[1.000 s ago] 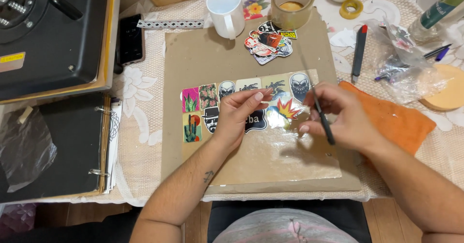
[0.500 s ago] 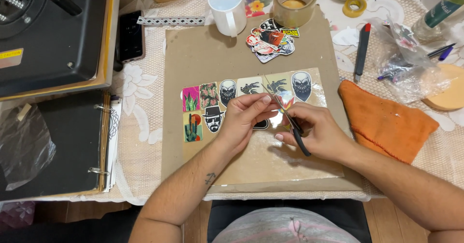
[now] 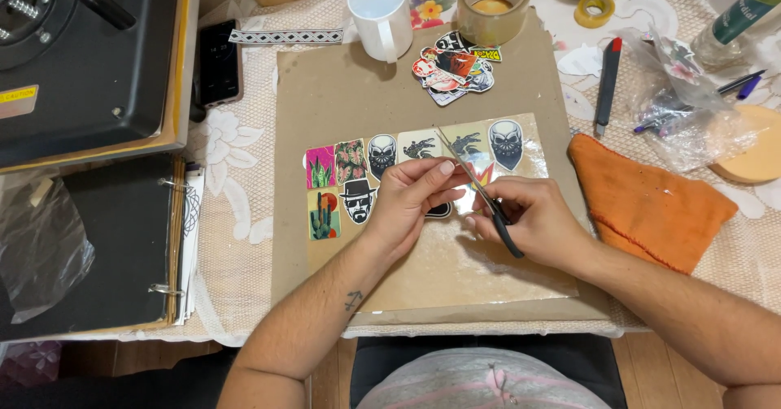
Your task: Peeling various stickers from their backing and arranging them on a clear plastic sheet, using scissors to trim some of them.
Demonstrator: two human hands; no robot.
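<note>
Right hand (image 3: 533, 222) closed around small scissors (image 3: 480, 189), blades open over the glossy sticker sheet (image 3: 423, 173) on brown cardboard (image 3: 342, 92); left hand (image 3: 415, 197) pinches its edge, fingertips near blades, so a slip risks nicking them.

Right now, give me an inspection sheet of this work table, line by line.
Surface: lace tablecloth under a brown cardboard mat.
Job's things: clear sticker sheet; thin black-handled tool slanting over it.
Clutter: loose sticker pile, white mug, tape roll, orange cloth, red-tipped pen, plastic bag, black binder.
Hands: left hand pinches at the sheet; right hand holds the tool.
Cables: nothing seen.
Surroundings: black press machine at upper left.
</note>
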